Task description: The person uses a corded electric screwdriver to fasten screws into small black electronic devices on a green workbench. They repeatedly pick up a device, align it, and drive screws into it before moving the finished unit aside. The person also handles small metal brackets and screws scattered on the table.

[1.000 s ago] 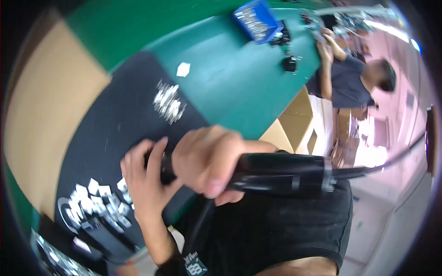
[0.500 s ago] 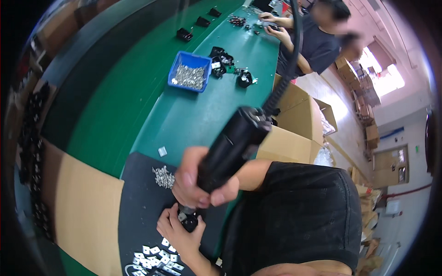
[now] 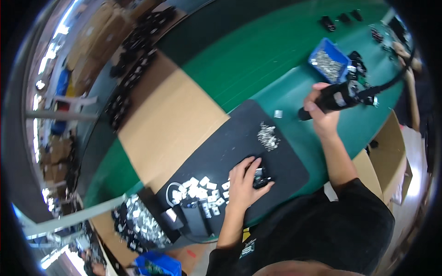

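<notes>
My right hand [image 3: 321, 110] is wrapped round a black electric screwdriver [image 3: 332, 98], held up over the green table, its cable running off to the right. Lower down, my left hand [image 3: 244, 184] grips a small black plastic part [image 3: 261, 178] against the dark mat [image 3: 216, 145]. Something pale shows in that part, too small to make out. Just above the left hand lies a pile of small silver screws [image 3: 268, 136]. Several white square plates [image 3: 202, 189] are scattered left of it, and a single plate [image 3: 278, 114] lies on the green surface past the mat.
A blue bin [image 3: 329, 62] of metal pieces stands at the far right, beside black parts [image 3: 357, 64]. Cardboard [image 3: 175, 115] lies left of the mat. A black device [image 3: 194, 216] stands by the plates. Open cartons [image 3: 384, 152] are at right, near another person's arm [image 3: 411, 78].
The screwdriver has lifted away from the black part and moved to the right with my right hand. My left hand still holds the part. The whole view has swung left.
</notes>
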`<state>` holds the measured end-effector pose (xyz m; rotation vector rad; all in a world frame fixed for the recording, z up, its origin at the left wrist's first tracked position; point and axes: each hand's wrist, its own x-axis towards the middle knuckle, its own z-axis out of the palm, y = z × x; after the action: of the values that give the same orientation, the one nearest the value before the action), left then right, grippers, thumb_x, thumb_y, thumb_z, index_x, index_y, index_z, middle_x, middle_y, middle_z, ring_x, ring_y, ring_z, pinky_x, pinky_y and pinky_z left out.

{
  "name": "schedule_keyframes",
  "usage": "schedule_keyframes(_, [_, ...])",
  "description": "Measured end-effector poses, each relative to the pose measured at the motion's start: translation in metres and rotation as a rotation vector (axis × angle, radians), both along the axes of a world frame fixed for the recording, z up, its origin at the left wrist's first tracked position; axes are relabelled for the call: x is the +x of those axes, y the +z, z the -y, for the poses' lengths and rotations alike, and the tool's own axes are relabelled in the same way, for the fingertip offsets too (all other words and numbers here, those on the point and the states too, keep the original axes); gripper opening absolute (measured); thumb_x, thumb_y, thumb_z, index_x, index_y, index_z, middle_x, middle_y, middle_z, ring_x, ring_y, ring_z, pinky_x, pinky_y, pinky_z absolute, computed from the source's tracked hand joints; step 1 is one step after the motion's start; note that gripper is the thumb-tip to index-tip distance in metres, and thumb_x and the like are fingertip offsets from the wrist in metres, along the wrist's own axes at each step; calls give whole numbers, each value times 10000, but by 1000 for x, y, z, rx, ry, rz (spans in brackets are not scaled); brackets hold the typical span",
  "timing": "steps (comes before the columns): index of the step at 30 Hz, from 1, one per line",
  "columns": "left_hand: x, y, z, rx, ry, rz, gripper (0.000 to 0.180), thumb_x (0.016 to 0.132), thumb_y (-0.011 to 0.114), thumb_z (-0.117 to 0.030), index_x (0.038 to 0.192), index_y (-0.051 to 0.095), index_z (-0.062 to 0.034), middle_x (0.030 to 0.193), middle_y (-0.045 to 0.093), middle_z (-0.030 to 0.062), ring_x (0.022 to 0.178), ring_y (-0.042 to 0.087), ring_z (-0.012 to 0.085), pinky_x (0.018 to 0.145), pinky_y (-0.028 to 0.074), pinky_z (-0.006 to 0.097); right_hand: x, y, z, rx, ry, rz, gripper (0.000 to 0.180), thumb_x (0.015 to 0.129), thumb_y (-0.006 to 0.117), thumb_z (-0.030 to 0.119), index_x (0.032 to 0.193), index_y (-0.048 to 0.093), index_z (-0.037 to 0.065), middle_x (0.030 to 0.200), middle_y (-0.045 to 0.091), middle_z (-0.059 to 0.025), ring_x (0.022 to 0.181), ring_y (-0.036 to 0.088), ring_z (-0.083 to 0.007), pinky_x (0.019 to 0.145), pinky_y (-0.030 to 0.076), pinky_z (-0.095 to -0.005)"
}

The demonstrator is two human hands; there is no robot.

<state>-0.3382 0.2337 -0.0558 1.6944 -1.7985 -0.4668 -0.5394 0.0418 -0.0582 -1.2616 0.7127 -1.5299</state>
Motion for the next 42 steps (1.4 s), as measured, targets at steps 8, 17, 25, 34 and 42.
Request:
schedule_keyframes(8, [-5,11,6,102,6,-72,721,571,862,-289,1175,574,-22,1138,569,155,1002,584,342,865,490,407,-8,-8,8,17,159,51,460,725,640,-83,1151,488,4,741,541,-44,633,498,-94,563,388,-229])
schedule_keyframes(17, [136,64,121,-173,505,124,566,684,755,-263,1148,542,-17,1018,595,157,950,589,297,846,467,388,-5,-22,29,165,275,-205,416,742,707,46,1108,511,16,781,572,-1,697,525,-66,630,417,-225])
schedule_keyframes(25, [308,54,216,-197,467,606,489,730,733,-373,992,592,15,960,602,218,953,563,392,848,460,458,-8,-22,35,256,117,-302,411,740,720,147,1085,526,38,722,571,-4,634,532,-77,578,438,-259])
schedule_keyframes(34, [360,32,212,116,580,759,685,710,753,-454,1199,551,-20,1156,592,190,1134,508,376,943,409,470,-7,-9,35,272,111,-662,354,747,710,285,944,552,37,658,612,-119,603,618,-250,588,476,-369])
schedule_keyframes(42, [372,18,218,198,675,866,739,707,724,-533,1240,554,-51,1246,583,138,1211,476,336,976,326,534,-2,-12,35,224,128,-601,332,771,706,303,887,544,37,670,622,-114,609,623,-245,585,476,-368])
